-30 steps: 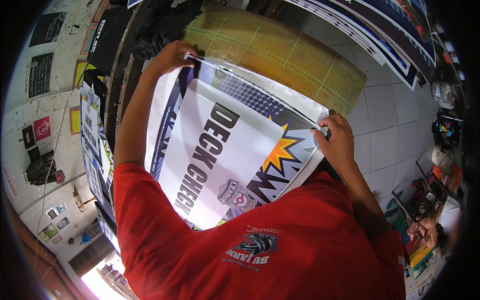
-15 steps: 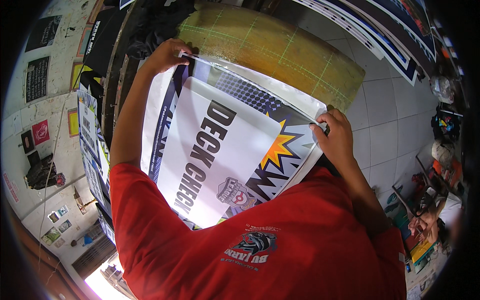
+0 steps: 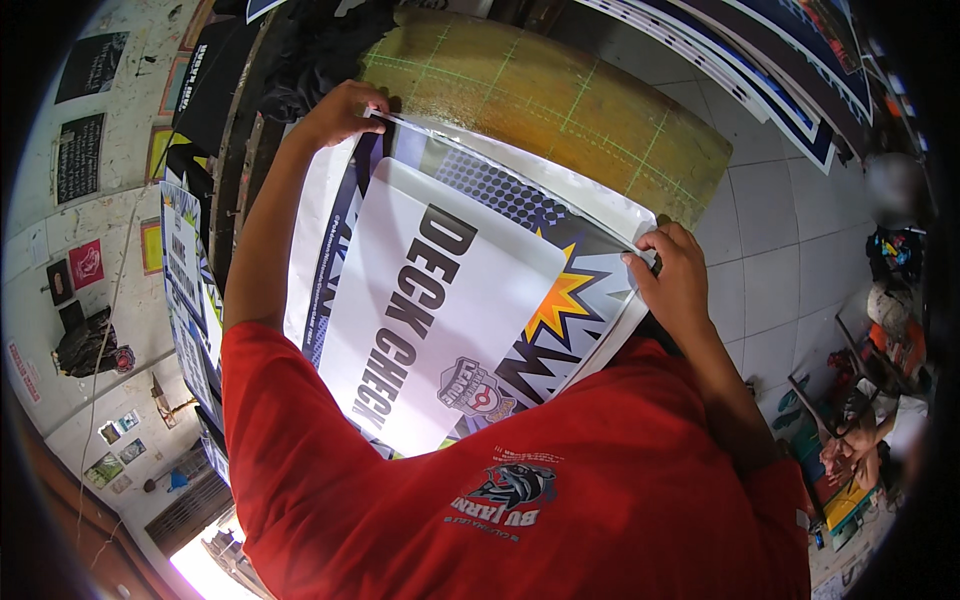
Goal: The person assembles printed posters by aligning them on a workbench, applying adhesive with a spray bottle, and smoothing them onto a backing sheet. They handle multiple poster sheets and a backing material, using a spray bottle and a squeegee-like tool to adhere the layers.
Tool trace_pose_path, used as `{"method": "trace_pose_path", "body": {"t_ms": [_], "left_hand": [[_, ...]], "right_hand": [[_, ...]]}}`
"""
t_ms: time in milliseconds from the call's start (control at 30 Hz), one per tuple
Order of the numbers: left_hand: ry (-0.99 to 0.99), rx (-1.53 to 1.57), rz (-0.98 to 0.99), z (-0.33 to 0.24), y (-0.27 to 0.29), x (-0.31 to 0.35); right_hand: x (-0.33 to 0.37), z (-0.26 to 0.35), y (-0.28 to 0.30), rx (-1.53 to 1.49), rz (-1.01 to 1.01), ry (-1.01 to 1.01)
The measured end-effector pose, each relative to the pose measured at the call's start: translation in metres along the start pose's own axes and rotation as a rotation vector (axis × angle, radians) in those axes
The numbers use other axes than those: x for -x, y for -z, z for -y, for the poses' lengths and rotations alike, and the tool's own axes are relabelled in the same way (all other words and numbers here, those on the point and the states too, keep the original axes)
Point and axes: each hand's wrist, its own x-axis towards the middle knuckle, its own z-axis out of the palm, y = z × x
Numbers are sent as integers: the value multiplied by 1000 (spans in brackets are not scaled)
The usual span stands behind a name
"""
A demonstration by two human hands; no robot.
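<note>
A large printed sheet [image 3: 430, 270] lies in front of me, with a white panel, big dark lettering, a yellow-orange burst and a dotted pattern. Along its far edge runs a whitish strip [image 3: 600, 200] that looks like backing or film; I cannot tell which. My left hand [image 3: 345, 112] pinches the sheet's far left corner between thumb and fingers. At the far right corner, my right hand [image 3: 672, 275] is closed on the same edge, thumb and forefinger together. My body hides the sheet's near side.
A worn yellow-green cutting mat [image 3: 540, 100] with grid lines lies beyond the sheet. Dark cloth [image 3: 325, 55] is bunched at the far left. More printed boards [image 3: 740, 60] stand at the far right, above a tiled floor [image 3: 770, 240]. Another person's hands [image 3: 845, 455] show at right.
Both hands keep their grip on the sheet's far corners. The whole view has shifted very slightly; the sheet itself shows no clear movement.
</note>
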Motion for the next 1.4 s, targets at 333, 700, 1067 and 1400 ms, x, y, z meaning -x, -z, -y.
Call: {"method": "trace_pose_path", "body": {"t_ms": [333, 700, 1067, 1400], "left_hand": [[100, 4, 0, 2, 0, 9], [142, 12, 31, -5, -2, 6], [239, 467, 61, 20, -10, 8], [400, 902, 13, 35, -15, 15]], "right_hand": [[-2, 8, 11, 3, 80, -42], [-6, 15, 15, -48, 203, -173], [-3, 5, 17, -526, 278, -259], [7, -4, 3, -728, 252, -327]]}}
